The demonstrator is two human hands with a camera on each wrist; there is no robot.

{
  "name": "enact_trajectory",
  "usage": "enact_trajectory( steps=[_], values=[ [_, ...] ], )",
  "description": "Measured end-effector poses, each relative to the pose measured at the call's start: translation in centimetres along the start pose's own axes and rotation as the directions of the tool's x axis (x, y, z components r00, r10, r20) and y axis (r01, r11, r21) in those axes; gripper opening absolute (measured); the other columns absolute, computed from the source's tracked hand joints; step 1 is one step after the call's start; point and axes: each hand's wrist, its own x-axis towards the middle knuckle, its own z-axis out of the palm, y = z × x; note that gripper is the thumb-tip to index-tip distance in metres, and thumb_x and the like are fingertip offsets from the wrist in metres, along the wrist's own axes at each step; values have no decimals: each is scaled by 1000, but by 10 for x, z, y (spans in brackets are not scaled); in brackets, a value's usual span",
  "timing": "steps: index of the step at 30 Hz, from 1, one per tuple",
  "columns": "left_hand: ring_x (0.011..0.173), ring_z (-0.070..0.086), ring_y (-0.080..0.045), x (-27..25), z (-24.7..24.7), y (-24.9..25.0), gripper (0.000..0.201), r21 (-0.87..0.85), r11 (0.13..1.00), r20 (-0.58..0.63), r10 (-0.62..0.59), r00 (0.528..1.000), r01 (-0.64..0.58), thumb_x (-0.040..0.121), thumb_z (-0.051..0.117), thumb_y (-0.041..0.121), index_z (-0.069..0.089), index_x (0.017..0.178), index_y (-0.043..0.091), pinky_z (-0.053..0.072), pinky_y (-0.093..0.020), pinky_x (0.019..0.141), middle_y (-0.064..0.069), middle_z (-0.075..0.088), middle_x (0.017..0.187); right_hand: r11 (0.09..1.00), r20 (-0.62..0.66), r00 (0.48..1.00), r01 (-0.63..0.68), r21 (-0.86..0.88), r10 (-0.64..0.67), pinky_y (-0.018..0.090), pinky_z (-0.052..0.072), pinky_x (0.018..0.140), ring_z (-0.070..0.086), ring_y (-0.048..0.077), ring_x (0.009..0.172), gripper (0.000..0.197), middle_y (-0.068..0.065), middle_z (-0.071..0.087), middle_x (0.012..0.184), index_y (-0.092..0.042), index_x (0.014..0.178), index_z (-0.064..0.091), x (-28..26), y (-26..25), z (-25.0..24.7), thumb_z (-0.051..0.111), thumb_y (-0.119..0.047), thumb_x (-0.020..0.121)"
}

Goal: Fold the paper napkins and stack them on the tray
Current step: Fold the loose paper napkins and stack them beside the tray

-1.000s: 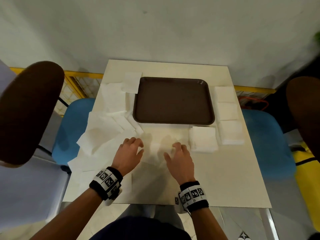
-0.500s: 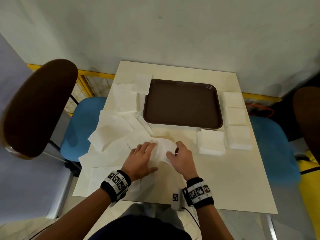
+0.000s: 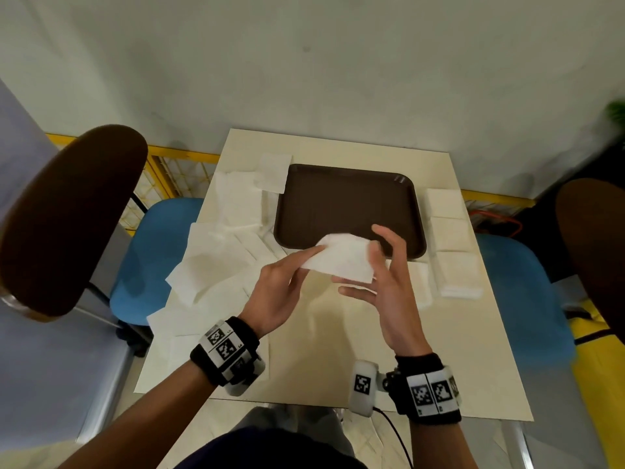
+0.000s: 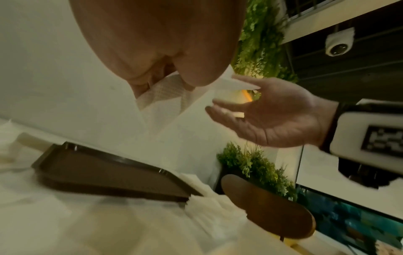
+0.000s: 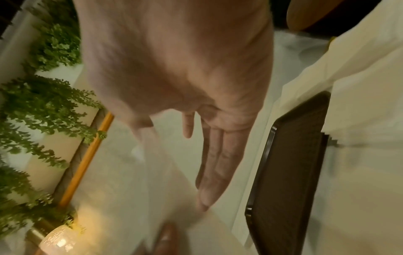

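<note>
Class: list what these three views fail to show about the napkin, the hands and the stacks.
- Napkin fold count: head view, hands cover its ends.
- Right hand grip: right wrist view, blurred.
- Left hand fingertips: left wrist view, palm hides them.
- Stacks: sheets too small to count.

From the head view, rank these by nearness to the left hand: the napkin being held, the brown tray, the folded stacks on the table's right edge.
Measured from the left hand:
1. Held napkin: pinched in its fingers, shared with the right hand.
2. Brown tray: just beyond, table centre.
3. Folded stacks: farthest, along the right edge, past the right hand.
</note>
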Motion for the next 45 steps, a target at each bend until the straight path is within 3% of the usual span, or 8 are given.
enact_trajectory(
  steps=[4,7,16,21,26,32,36,45],
  values=[
    [63,42,-5,9,-11,15,26,-157,964,63,-209,976,217,112,50,37,60,90,28,37,-21,65,17,45,68,999,20,999,-36,7,36,58,49,115,66,22,130,51,2,71,136,-36,147,60,9,11,-12,32,-61,113],
    [80,50,-15,9,-18,17,48,-286,915,189,-237,953,285,109,46,60,61,96,16,42,-36,75,-4,56,83,995,141,988,-47,-86,59,51,45,118,61,12,136,44,-11,67,144,-35,147,63,10,16,-4,37,-52,115],
    [85,69,-25,9,-29,21,31,-406,849,178,-289,941,338,110,57,38,73,108,11,57,-43,80,-5,75,96,980,105,991,97,-175,-80,58,61,94,71,39,99,18,13,76,99,-6,97,75,14,26,4,70,-21,106],
    [92,72,-44,17,-38,22,48,-382,863,166,-288,943,330,103,65,54,71,119,9,59,-66,85,-20,75,99,982,107,986,138,-125,-125,54,63,88,73,36,102,15,9,79,105,-18,117,80,16,18,4,70,-21,106],
    [97,74,-45,25,-46,38,31,-458,839,139,-258,956,293,106,67,39,75,124,16,59,-64,89,-21,77,104,981,104,978,187,-59,-181,51,58,79,70,37,95,12,16,75,100,-12,109,79,20,12,5,68,-15,106],
    [69,49,-41,32,-51,37,67,-483,825,136,-260,956,293,98,75,49,61,95,-16,44,-45,73,-21,51,72,973,86,969,231,-3,-230,47,53,80,64,34,91,16,27,69,99,4,97,73,27,15,1,71,-11,103],
    [105,77,-27,31,-59,52,27,-515,826,125,-193,973,230,99,64,-10,78,116,7,63,-39,89,-8,82,107,962,130,956,253,98,-265,48,49,87,61,39,97,14,29,68,103,0,106,81,30,14,-3,72,-6,96],
    [105,72,-32,36,-64,58,28,-633,725,185,-198,963,271,109,48,-3,74,115,2,55,-25,75,-17,76,112,947,222,928,259,190,-298,25,48,73,61,21,86,29,17,65,98,6,100,79,30,-4,-6,52,16,102]
  ],
)
